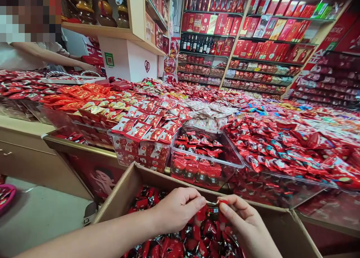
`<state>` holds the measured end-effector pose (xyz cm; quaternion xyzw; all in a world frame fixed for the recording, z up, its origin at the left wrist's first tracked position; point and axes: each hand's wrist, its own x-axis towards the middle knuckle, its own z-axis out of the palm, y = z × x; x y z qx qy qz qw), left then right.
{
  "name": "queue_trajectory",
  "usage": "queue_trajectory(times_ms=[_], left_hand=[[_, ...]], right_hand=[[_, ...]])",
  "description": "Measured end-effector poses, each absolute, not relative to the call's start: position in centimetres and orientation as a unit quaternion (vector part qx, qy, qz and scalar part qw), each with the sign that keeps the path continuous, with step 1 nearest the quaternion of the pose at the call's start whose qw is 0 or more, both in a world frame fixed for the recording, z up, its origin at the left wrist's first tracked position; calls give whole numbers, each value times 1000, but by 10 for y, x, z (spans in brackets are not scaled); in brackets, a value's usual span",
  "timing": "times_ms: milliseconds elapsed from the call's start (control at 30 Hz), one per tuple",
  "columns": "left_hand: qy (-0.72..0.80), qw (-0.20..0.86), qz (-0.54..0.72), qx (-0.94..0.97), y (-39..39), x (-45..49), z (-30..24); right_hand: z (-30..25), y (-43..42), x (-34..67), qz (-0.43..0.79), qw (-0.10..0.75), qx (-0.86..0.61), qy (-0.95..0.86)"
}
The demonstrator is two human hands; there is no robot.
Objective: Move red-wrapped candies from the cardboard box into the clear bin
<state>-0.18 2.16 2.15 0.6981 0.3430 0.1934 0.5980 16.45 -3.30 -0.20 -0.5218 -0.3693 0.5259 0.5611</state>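
pinching one red candy (pixel 211 210) in closed grips, left hand (pixel 176 208) and right hand (pixel 242 221) meet over the cardboard box (pixel 118 198).

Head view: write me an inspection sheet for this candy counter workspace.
Surface: display counter with a wooden edge, heaped with wrapped sweets.
Job's things: a red wrapped candy is pinched between both hands. It is held over an open cardboard box full of similar candies.
Clutter: clear bins of red packets stand just behind the box.
Hands: left hand and right hand are both shut on the candy.
Cables: nothing seen.
Surroundings: wall shelves of red boxes and bottles; another person reaches over the counter at far left.
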Motion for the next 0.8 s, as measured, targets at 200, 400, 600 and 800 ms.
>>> queue_trajectory(times_ms=[200,400,600,800], left_hand=[[330,730,191,567,21,1,24],[373,577,308,658,17,1,24],[331,586,290,681,14,-3,24],[316,637,175,681,15,1,23]], right_hand=[[-6,-33,176,383,549,-515,-535],[-1,-30,158,529,619,-480,-328],[1,-28,160,533,619,-471,-333],[-6,-29,167,403,555,-534,-495]])
